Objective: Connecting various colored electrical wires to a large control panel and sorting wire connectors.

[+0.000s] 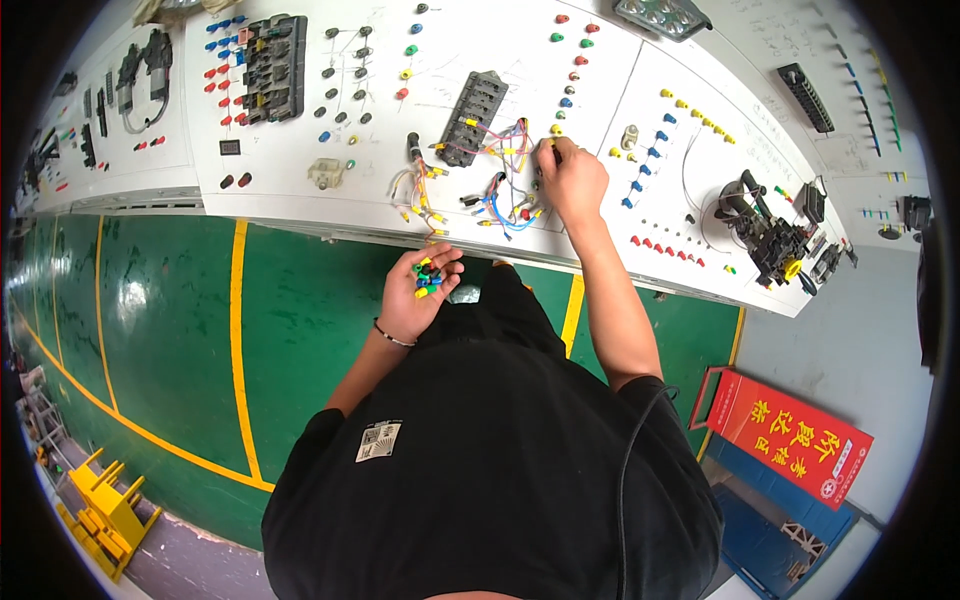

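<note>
My left hand [414, 296], palm up and fingers curled, cradles several small coloured plastic terminal caps [428, 279] in yellow, green, blue and black, just off the panel's near edge. Over the white panel [380, 200], my right hand [574, 184] is pinched at the surface. A dark bit shows at its fingertips, too small and covered to name. Right beyond those fingertips stands a yellow terminal post [557, 130]. Thin wires with yellow ends [512, 140] run from a black fuse box [474, 118] to the left of this hand. Blue wires [494, 206] lie below them.
Another wire bundle [420, 192] hangs from a black plug nearer my left hand. A black relay box [274, 70] is mounted far left, a dark switch assembly [765, 232] at right. A red sign [790, 435] and yellow stools [105, 510] stand on the floor behind.
</note>
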Motion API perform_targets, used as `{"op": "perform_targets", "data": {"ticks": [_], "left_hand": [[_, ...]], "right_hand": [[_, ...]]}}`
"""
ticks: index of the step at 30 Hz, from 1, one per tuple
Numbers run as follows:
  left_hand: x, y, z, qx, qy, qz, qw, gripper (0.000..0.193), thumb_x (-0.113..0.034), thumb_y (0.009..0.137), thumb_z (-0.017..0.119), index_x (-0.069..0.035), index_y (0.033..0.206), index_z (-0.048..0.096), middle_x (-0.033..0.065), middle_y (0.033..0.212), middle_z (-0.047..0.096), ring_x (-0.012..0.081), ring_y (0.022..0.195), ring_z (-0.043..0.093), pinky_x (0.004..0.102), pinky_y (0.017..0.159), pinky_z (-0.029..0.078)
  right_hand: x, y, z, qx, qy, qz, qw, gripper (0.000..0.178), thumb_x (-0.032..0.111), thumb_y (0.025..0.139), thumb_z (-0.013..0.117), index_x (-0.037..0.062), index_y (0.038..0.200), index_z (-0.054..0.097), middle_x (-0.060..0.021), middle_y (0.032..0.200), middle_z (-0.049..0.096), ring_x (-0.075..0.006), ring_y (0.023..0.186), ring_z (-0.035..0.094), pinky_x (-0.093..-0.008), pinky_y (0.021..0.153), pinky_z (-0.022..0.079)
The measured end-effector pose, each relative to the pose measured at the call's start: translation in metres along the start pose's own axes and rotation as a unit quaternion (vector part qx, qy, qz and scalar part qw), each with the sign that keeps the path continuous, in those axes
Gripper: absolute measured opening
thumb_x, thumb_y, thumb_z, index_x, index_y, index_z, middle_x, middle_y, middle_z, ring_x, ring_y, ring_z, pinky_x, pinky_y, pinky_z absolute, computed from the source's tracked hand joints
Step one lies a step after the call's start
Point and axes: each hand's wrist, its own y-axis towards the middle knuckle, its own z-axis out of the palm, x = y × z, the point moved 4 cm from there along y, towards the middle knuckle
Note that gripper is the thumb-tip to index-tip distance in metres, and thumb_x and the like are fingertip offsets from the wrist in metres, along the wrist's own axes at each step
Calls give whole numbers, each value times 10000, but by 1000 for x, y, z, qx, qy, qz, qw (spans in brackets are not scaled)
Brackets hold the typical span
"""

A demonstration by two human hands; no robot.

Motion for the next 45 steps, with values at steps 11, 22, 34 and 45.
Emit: {"op": "perform_targets", "data": {"ticks": [11, 22, 34, 45], "left_hand": [[1, -1, 52, 89, -29, 8, 996, 525, -269, 1027, 383, 76, 1416, 458, 243, 1472, 482, 376, 1414, 422, 468, 1188, 329], [9, -2, 88, 84, 547, 267, 789, 507, 147, 858, 603, 29, 1348, 550, 133, 1337, 612, 165, 1170, 598, 305, 1029, 472], [21, 34, 108, -67, 346, 67, 933, 303, -186, 993, 476, 41, 1148, 605, 152, 1183, 651, 228, 1070, 627, 348, 943, 519], [27, 38, 124, -80, 109, -42, 990, 259, -212, 966, 539, 17, 1050, 624, 155, 994, 658, 227, 820, 588, 297, 694, 494]], "right_hand": [[17, -64, -22, 31, 267, -22, 963, 166, 196, 930, 678, 48, 868, 636, -116, 726, 639, -292, 623, 638, -374, 596, 507], [57, -120, -15, 156, 283, -155, 934, 208, 154, 834, 762, 62, 986, 654, -87, 913, 626, -302, 765, 672, -409, 627, 548], [6, -73, -38, 205, 544, -15, 814, 256, -34, 867, 701, 35, 1098, 613, 17, 820, 558, -54, 704, 550, -204, 630, 419], [-39, 11, -39, 106, 696, 79, 705, 193, -70, 898, 665, 8, 1055, 587, -11, 802, 634, -43, 675, 563, -207, 602, 456]]}}
